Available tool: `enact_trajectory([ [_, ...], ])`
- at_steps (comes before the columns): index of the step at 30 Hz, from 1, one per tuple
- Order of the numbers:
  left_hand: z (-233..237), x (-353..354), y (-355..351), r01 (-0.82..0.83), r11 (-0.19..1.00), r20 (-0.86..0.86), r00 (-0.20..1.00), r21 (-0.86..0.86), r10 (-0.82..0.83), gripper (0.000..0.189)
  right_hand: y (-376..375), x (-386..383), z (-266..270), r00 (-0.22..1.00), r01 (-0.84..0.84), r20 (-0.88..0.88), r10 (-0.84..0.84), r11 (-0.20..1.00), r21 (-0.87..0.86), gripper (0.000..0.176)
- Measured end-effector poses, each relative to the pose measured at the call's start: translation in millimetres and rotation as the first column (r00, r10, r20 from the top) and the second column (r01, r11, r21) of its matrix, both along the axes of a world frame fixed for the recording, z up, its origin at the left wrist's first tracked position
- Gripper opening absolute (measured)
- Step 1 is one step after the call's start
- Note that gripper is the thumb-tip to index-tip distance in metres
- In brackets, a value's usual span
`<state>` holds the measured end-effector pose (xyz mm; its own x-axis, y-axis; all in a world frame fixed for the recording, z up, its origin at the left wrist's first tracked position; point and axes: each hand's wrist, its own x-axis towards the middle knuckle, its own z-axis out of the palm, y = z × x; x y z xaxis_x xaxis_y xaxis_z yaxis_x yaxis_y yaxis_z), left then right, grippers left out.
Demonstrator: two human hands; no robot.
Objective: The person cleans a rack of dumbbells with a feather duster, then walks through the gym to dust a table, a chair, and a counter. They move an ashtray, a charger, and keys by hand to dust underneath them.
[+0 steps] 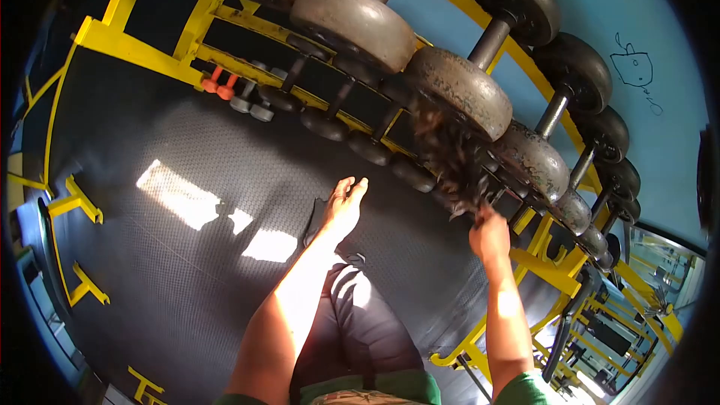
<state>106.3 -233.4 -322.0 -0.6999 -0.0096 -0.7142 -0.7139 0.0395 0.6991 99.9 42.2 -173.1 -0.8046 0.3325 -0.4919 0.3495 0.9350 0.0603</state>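
Far to the left of the fingers, a yellow rack (pixel 135 49) runs up and across. Some small weights (pixel 217 84), orange and grey, sit low on it, well away from both hands. The dark floor (pixel 150 270) lies under everything, with a sun patch (pixel 180 195) just left of the left hand (pixel 346 199).

The left hand holds nothing. Its fingers are spread wide and point up at the rack, but they touch no weight.

To the right of those fingers is the duster (pixel 444 151). It is a dark, fluffy bunch and it looks blurred. Its top rests against the lower edge of a big weight (pixel 457 94), right above the right hand (pixel 489 236). The right hand is closed tight around the duster's bottom end, fingers curled in, so the handle cannot be seen.

More round weights (pixel 536 161) line up past the right fingers, going down and to the right. A blue wall (pixel 660 22) stands behind them.

The step in hand looks like brushing dust off the big weights, one after the other. The duster is on one near the middle of the row. A next stroke would need the right hand to keep its tight hold and move the fluffy end over to a weight beside this one. The left hand needs to stay clear of the heavy ends.
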Motion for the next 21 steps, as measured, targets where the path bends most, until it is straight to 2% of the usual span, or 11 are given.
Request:
enact_trajectory([
  [1,7.8,-3.4,-5.9,0.004,1.0,0.006,1.0,0.009,-0.004,0.073,-5.3,17.4,9.5,1.0,0.018,0.008,-0.018,0.999,-0.034,0.039],
  [3,30.7,-14.7,-22.3,0.057,0.997,0.053,0.997,-0.057,-0.054,0.065,-1.3,56.9,11.9,1.0,0.009,-0.001,-0.009,1.0,0.004,0.045],
  [5,35.5,-23.6,-37.8,0.066,0.996,0.024,0.998,-0.068,-0.064,0.067,7.5,69.5,8.4,1.0,0.016,0.019,-0.017,0.999,0.047,0.048],
  [7,36.6,-21.6,-47.3,0.07,0.995,0.005,0.998,-0.075,-0.07,0.068,4.0,62.7,1.9,0.999,0.018,0.049,-0.023,0.995,0.095,0.05],
  [9,37.3,-23.1,-52.4,0.162,0.982,0.08,0.985,-0.092,-0.155,0.069,-3.0,42.5,-7.3,0.997,0.049,0.054,-0.056,0.991,0.121,0.05],
  [11,37.2,-26.8,-54.1,0.255,0.962,0.1,0.964,-0.101,-0.245,0.069,-12.2,25.7,-8.4,0.991,0.077,0.105,-0.088,0.991,0.112,0.046],
  [13,34.4,-29.8,-53.5,0.319,0.943,0.073,0.947,-0.095,-0.313,0.07,-25.0,17.9,-1.6,0.952,-0.037,0.307,-0.004,0.991,0.128,0.04],
  [14,32.7,-33.9,-52.9,0.356,0.929,0.081,0.934,-0.096,-0.349,0.07,-18.9,19.8,-0.4,0.977,0.028,0.205,-0.048,0.994,0.102,0.034],
  [15,27.9,-38.2,-53.8,0.375,0.923,0.08,0.926,-0.089,-0.369,0.07,-25.0,9.4,13.1,0.97,0.08,0.214,-0.112,0.985,0.153,0.031],
  [18,14.8,-50.1,-48.9,0.465,0.875,-0.015,0.882,-0.136,-0.472,0.076,-11.2,8.7,17.2,0.984,0.161,0.049,-0.174,0.967,0.199,0.029],
  [21,11.5,-59.1,-50.9,0.498,0.863,0.01,0.867,-0.086,-0.499,0.076,-12.6,14.5,8.5,0.974,0.193,0.086,-0.208,0.968,0.159,0.029],
])
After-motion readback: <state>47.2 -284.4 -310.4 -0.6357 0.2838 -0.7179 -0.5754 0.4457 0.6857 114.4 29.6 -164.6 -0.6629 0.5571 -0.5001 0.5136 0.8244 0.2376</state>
